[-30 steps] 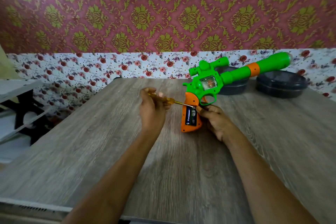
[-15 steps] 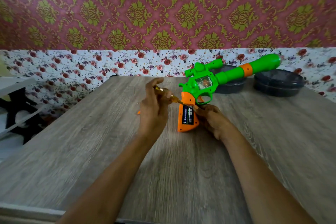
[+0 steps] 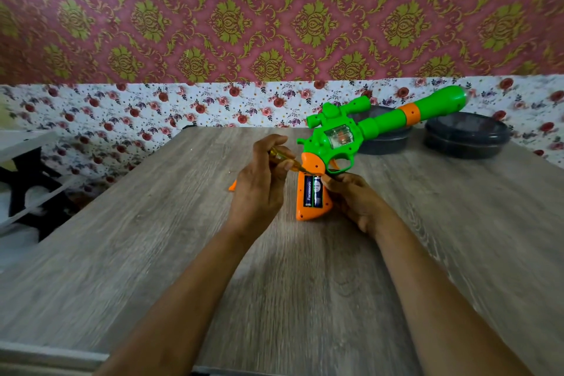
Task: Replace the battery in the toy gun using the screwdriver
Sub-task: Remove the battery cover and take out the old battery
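Wood-grain table [image 3: 152, 253] fills the lower view, backed by red and gold patterned wallpaper above a white floral band. Far left of the toy gun [image 3: 335, 137], beyond the table edge, stands a black and white rack [image 3: 27, 180]. Nearer the gun on its left, a small orange piece [image 3: 232, 185] lies on the table, mostly hidden behind the left hand [image 3: 259, 189]. That hand has its fingers curled around the yellow see-through handle of a screwdriver [image 3: 282, 154], whose front end meets the orange top of the gun's grip. The gun sits mid-table, its long axis running diagonally from the orange grip at lower left to the green muzzle at upper right, pointing away from the person toward the wall. The grip's compartment is uncovered and faces the camera, showing two dark blue batteries [image 3: 312, 191] side by side, standing lengthwise. The right hand [image 3: 354, 198] clasps the grip from the right, thumb at the top of the compartment. Behind the barrel, two dark round containers [image 3: 381, 140] [image 3: 464, 136] rest on the table by the wall.
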`<state>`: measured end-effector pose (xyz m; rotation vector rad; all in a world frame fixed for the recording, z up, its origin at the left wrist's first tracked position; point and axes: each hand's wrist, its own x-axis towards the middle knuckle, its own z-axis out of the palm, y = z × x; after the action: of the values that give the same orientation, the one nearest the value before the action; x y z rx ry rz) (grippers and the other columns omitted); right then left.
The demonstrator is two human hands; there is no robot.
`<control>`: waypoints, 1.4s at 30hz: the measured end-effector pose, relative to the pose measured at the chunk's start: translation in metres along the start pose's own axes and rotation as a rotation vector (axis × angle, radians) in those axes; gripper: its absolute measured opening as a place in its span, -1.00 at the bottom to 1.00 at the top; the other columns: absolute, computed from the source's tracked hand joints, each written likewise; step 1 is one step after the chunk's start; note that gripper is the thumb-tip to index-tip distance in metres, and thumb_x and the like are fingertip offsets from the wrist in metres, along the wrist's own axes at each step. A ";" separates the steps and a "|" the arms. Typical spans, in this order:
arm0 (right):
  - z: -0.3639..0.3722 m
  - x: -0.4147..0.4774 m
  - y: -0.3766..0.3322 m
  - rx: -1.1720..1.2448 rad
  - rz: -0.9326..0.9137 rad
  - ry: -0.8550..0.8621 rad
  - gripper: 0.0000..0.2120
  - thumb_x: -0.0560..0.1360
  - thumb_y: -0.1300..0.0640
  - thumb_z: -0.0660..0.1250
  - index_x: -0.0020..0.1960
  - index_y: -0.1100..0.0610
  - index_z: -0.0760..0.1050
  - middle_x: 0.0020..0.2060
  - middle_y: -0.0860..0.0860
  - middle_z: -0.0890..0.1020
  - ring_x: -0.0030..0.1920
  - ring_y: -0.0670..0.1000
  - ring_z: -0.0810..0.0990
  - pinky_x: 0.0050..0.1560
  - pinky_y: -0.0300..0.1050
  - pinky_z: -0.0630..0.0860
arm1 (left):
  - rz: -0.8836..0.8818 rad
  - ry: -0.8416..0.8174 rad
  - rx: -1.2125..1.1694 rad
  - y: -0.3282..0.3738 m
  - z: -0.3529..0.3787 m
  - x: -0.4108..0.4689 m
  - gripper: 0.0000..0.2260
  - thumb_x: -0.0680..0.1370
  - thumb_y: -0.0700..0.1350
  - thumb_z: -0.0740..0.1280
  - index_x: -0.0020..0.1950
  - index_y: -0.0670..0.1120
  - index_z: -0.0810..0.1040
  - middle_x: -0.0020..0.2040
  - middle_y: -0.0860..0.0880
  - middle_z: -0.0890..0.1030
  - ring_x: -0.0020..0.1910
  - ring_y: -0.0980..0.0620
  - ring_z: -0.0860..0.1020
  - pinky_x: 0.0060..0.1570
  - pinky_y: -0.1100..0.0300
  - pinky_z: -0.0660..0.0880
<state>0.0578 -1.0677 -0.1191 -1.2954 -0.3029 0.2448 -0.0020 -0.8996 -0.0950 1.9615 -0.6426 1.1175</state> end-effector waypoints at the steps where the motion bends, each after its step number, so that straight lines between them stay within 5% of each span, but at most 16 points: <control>1: 0.000 0.000 0.000 -0.002 0.001 0.000 -0.84 0.53 0.29 0.20 -0.10 0.13 0.54 -0.36 -0.08 0.68 -0.31 -0.18 0.64 -0.24 -0.29 0.59 | -0.001 -0.002 0.005 -0.001 0.000 0.000 -0.77 0.59 -0.08 0.15 0.24 -0.02 0.24 -0.05 -0.09 0.63 -0.21 0.06 0.61 -0.32 0.10 0.56; 8: -0.002 0.000 0.000 -0.010 0.003 -0.006 -0.84 0.53 0.29 0.20 -0.10 0.13 0.54 -0.35 -0.08 0.69 -0.30 -0.18 0.65 -0.23 -0.30 0.59 | 0.020 -0.050 0.008 -0.004 0.005 -0.001 -0.84 0.59 -0.12 0.15 0.15 -0.02 0.24 -0.05 -0.08 0.61 -0.27 0.20 0.52 -0.29 0.38 0.45; 15: -0.002 0.001 -0.001 -0.030 -0.013 0.016 -0.84 0.51 0.30 0.22 -0.06 0.11 0.54 -0.32 -0.09 0.69 -0.27 -0.16 0.65 -0.16 -0.24 0.59 | -0.150 0.051 -0.067 -0.006 0.001 0.005 -0.87 0.62 -0.18 0.16 0.10 -0.02 0.22 -0.08 -0.07 0.62 -0.16 0.08 0.63 -0.28 0.21 0.60; 18: -0.003 -0.001 -0.002 -0.067 -0.012 -0.022 -0.85 0.52 0.27 0.23 -0.01 0.11 0.55 -0.25 -0.07 0.70 -0.20 -0.13 0.66 -0.10 -0.20 0.60 | -0.033 -0.074 -0.029 0.000 0.001 0.005 -0.84 0.58 -0.23 0.16 0.07 -0.02 0.24 -0.08 -0.09 0.60 -0.17 0.23 0.58 -0.27 0.41 0.49; 22: -0.004 -0.005 -0.003 -0.060 -0.020 -0.050 -0.84 0.53 0.28 0.20 -0.02 0.15 0.55 -0.27 -0.05 0.69 -0.23 -0.11 0.66 -0.18 -0.21 0.61 | 0.222 -0.301 0.125 0.008 0.009 -0.001 -0.88 0.54 -0.14 0.13 0.07 -0.02 0.28 -0.05 -0.18 0.57 -0.12 0.03 0.50 -0.20 0.13 0.47; 27: -0.001 0.002 -0.001 -0.145 0.030 0.067 -0.90 0.52 0.24 0.27 -0.06 0.11 0.55 -0.21 0.01 0.65 -0.17 -0.04 0.60 -0.07 -0.11 0.55 | -0.066 -0.080 -0.090 0.000 0.004 0.002 -0.77 0.59 -0.23 0.16 0.00 0.11 0.22 -0.06 -0.09 0.59 -0.11 0.05 0.58 -0.12 0.13 0.53; 31: 0.001 0.007 0.003 -0.150 0.048 0.135 -0.91 0.49 0.25 0.30 -0.11 0.14 0.57 -0.41 -0.09 0.67 -0.30 -0.12 0.60 -0.14 -0.19 0.52 | -0.245 0.024 -0.110 -0.002 0.010 0.003 -0.67 0.58 -0.38 0.15 -0.03 0.08 0.23 -0.14 -0.08 0.58 -0.16 0.06 0.58 -0.17 0.32 0.55; 39: 0.003 0.005 0.001 -0.165 0.008 0.086 -0.85 0.52 0.25 0.26 -0.15 0.09 0.57 -0.36 -0.16 0.67 -0.17 -0.13 0.58 0.06 -0.18 0.47 | -0.789 0.188 -0.498 -0.016 0.010 0.002 -0.82 0.64 -0.28 0.10 -0.09 -0.02 0.25 0.05 -0.30 0.50 -0.22 0.00 0.58 -0.30 0.34 0.56; 42: 0.005 0.004 0.002 -0.157 0.039 0.062 -0.86 0.53 0.24 0.24 -0.14 0.10 0.55 -0.36 -0.13 0.67 -0.23 -0.13 0.61 -0.11 -0.22 0.53 | -0.939 0.227 -0.620 -0.023 0.007 0.002 -0.92 0.64 -0.28 0.10 0.00 -0.13 0.23 -0.10 -0.17 0.49 -0.22 0.00 0.59 -0.28 0.25 0.59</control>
<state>0.0595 -1.0618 -0.1191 -1.4617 -0.2479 0.2163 0.0197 -0.8925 -0.1040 1.2969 0.0938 0.4456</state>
